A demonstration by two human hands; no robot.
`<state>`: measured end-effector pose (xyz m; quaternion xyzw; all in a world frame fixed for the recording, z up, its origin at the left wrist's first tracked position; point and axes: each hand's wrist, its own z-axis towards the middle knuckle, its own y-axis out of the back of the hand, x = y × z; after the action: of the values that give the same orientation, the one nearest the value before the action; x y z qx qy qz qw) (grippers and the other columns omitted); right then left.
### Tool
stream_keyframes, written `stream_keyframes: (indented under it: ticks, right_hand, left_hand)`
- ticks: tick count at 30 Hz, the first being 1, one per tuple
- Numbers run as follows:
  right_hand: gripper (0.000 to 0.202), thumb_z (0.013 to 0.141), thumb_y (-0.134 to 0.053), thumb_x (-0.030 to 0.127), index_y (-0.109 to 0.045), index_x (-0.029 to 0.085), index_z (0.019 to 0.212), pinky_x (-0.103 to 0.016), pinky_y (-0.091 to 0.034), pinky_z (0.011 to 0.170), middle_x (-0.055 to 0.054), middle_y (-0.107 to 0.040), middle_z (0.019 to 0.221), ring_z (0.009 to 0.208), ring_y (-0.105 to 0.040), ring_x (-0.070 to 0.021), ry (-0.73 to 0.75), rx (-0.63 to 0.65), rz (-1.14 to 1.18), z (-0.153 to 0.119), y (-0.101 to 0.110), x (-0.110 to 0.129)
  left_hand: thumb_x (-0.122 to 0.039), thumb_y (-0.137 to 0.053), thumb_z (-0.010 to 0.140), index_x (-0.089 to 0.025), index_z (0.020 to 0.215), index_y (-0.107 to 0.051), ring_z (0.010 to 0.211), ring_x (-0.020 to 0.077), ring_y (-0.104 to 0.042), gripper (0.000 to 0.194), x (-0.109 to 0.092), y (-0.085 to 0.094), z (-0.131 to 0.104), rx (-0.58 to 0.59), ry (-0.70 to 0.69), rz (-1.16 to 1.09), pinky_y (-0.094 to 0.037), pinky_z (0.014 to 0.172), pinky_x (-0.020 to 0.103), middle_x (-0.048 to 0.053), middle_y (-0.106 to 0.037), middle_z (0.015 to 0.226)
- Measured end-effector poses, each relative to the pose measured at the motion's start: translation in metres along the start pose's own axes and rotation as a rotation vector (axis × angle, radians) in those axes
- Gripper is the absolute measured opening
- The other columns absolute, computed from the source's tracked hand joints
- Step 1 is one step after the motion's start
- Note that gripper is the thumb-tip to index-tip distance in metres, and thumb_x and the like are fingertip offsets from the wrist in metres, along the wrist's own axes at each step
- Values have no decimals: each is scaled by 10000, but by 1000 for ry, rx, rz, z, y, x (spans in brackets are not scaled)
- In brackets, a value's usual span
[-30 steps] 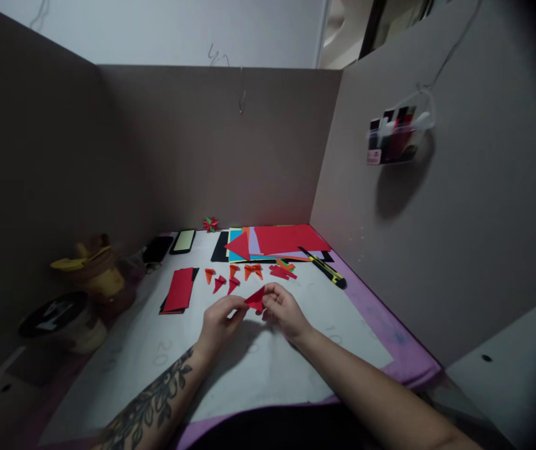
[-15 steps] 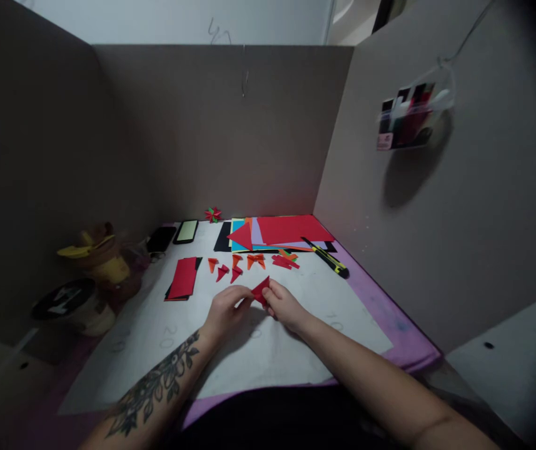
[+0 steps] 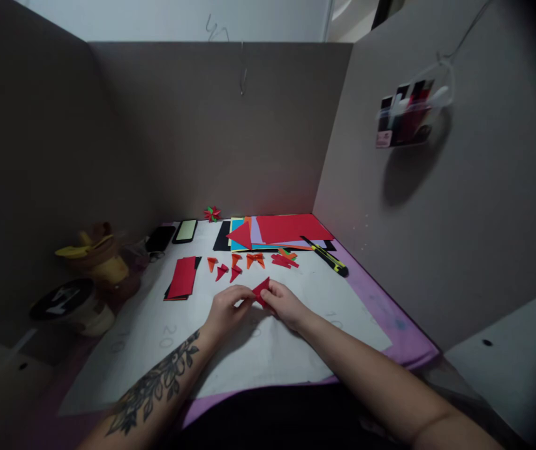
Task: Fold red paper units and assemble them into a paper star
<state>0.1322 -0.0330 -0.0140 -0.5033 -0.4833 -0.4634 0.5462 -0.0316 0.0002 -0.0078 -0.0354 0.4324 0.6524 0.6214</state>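
A small folded red paper piece (image 3: 262, 291) is held between both hands over the white sheet. My left hand (image 3: 230, 308) pinches its left edge with thumb and fingers. On the other side, my right hand (image 3: 285, 304) grips the paper, thumb on its face. Just beyond the hands lie small folded orange pieces (image 3: 255, 260) and small folded red pieces (image 3: 221, 271). Red paper strips (image 3: 285, 261) lie in a little pile with orange and green bits to their right rear.
A stack of red rectangles (image 3: 182, 277) lies left. Large coloured sheets (image 3: 291, 229), a yellow-black cutter (image 3: 331, 259), a phone (image 3: 186, 230) and a red-green paper star (image 3: 212, 214) sit farther back. Pots and a lidded tub (image 3: 73, 306) stand at left. Grey panels enclose the table.
The right thumb has shifted slightly on the red paper piece. Both hands otherwise stay in nearly the same place, and the camera view has moved a little.
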Motion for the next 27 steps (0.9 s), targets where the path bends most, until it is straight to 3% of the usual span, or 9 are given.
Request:
stream_keyframes:
  ticks: [3, 5, 9, 14, 27]
  right_hand:
    - [213, 780, -544, 371, -486, 199, 892, -197, -243, 397, 66, -493, 577, 416, -354, -70, 16, -59, 45, 3, 3, -1]
    - [266, 771, -560, 327, -448, 230, 992, -200, -312, 431, 60, -525, 663, 470, -431, -82, 130, -140, 54, 5, 6, -2]
    - [162, 744, -571, 189, -533, 225, 897, -248, -433, 652, 14, -557, 819, 720, -537, -122, 388, -186, -109, 3, 8, -3]
    - [137, 749, -539, 129, -608, 207, 837, -266, -439, 676, -19, -590, 851, 786, -560, -152, 441, -184, -257, 0, 6, -3]
    - [124, 753, -553, 134, -636, 208, 811, -266, -454, 678, -24, -604, 834, 792, -572, -153, 503, -205, -282, 1, 8, 0]
  left_hand:
    - [-139, -580, 793, -179, 794, -660, 737, 137, -637, 90, 0, 3, 2, -49, 45, -28, -506, 699, 248, 36, -693, 788]
    - [-148, -594, 785, -179, 780, -668, 736, 138, -639, 80, -1, 4, 4, -84, 79, -43, -508, 704, 247, 34, -694, 780]
    - [-181, -634, 756, -178, 754, -676, 708, 137, -638, 43, -4, 4, 6, -166, 184, -79, -515, 662, 234, 32, -692, 756]
    - [-207, -663, 724, -174, 765, -690, 691, 141, -648, 59, -4, 2, 7, -190, 296, -153, -532, 654, 237, 35, -696, 757]
    - [-228, -665, 724, -166, 764, -687, 691, 140, -646, 77, -6, 4, 6, -149, 279, -177, -540, 659, 245, 42, -695, 760]
